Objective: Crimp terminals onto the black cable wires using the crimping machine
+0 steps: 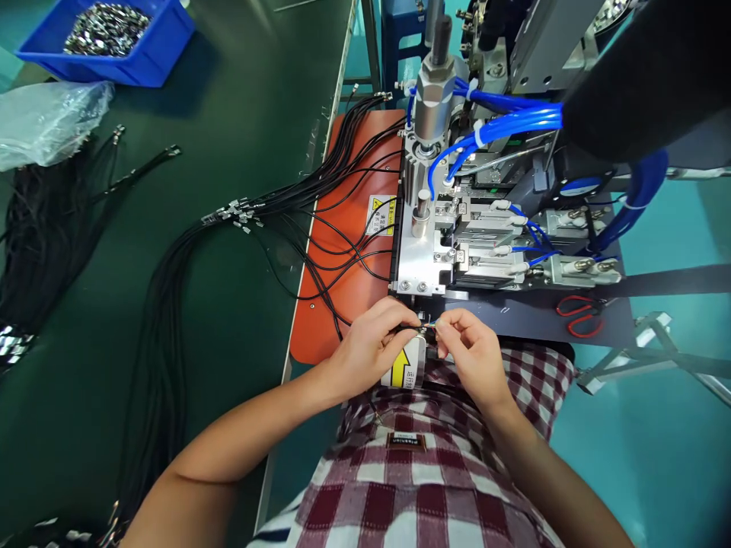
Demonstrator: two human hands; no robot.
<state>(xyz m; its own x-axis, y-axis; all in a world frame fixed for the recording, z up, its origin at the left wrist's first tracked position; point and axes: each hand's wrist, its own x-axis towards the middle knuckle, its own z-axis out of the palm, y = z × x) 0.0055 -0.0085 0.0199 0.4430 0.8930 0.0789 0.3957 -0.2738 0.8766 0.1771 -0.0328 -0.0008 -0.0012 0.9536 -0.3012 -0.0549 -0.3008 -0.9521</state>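
My left hand (374, 346) pinches a black cable (403, 328) close to its stripped end, just in front of the machine. Thin coloured wires (430, 325) come out of that end toward the right. At their tips, the thumb and fingers of my right hand (471, 350) are pressed together on the wires. Beneath the hands lies a white label with a yellow arrow (403, 367). Directly beyond them stands the metal machine (416, 262) with its cylinders and blue air hoses (514, 125).
Black cables with metal connectors (234, 213) run across the dark green table (245, 335) and an orange board (348, 297). A blue bin (163, 46) of small metal parts, a plastic bag (51, 122) and another cable bundle (51, 221) lie left. Red-handled scissors (579, 316) rest right.
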